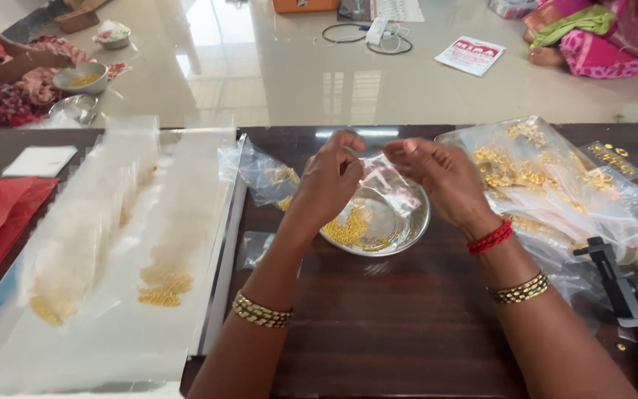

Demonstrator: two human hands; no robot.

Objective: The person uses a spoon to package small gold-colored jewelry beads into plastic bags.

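My left hand (328,179) and my right hand (441,176) are raised over a steel plate (410,223) on a dark wooden table. Between their fingertips they pinch a small clear plastic pouch (385,181), one hand at each side of its top. The plate holds a heap of small gold beads (348,229). Both wrists wear gold bangles, and a red bangle is on the right one.
Clear packets of gold pieces (540,177) pile at the right, another packet (267,174) left of the plate. Long plastic strips with gold beads (164,284) lie at the left. A black clamp (614,277) stands at the right edge. Other people sit on the floor beyond.
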